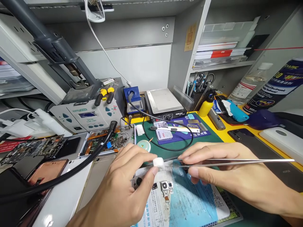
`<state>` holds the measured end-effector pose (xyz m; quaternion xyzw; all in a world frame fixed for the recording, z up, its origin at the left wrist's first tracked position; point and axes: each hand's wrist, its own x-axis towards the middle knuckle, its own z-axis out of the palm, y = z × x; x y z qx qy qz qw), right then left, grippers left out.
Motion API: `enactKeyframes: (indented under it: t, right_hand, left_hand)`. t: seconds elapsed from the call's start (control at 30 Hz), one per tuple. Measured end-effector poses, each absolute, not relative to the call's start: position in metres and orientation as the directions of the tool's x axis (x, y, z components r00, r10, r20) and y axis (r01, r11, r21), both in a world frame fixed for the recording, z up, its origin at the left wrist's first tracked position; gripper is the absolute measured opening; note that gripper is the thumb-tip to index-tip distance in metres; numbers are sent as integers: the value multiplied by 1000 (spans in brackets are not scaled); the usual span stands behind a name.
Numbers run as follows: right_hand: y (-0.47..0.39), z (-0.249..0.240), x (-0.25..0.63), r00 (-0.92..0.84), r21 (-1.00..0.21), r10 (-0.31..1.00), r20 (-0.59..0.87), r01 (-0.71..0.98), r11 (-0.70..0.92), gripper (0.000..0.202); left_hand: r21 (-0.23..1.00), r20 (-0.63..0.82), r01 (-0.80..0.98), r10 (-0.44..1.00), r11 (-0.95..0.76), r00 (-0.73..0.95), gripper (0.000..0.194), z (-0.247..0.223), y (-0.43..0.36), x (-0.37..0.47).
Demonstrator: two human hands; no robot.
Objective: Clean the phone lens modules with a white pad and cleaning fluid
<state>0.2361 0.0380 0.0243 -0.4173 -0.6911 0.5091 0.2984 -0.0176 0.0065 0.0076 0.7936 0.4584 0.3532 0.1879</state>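
Note:
My left hand (130,179) pinches a small white pad (158,162) between thumb and fingertips. My right hand (220,164) grips long thin metal tweezers (260,161), whose tips point left toward the white pad. Whether the tips touch the pad cannot be made out. Both hands are above a blue and white printed sheet (194,201). A small camera module (165,186) with a square lens and a copper-coloured tail lies on the sheet, between the hands. Part of a dark round component (139,181) shows behind my left thumb.
A thick black hose (94,154) arcs across the left, over phones and a tray of parts (118,137). Behind the hands are a round green-white container (143,145), a looped cable and a heating plate (164,101). Bottles stand at the right.

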Motion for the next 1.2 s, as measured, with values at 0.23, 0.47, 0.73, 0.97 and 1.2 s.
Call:
enactKeyframes:
  t: [0.23,0.47,0.73,0.97,1.2]
  right_hand:
    - [39,22,238,-431,-974,901,-51,220,51,15]
    - [42,33,239,-233,-985,972,9,164,49,23]
    - [56,25,245,-140,-898,939,313,280,341,24]
    - [73,40,281,-292,-617,905,310,662,425,12]
    - [70,10,284,-408,-288,907,103,861,420,18]
  left_hand:
    - [619,414,612,867,-491,277,11,8,5,-20]
    - [579,446,653,860,-489,248,15,10,5,-28]
    - [605,453,683,882,-409,126,14,9,7,-33]
    - [562,533,643,822,-520,198,20,3,9,-36]
    - [483,633,590,724,-647,275,16,2,9,-30]
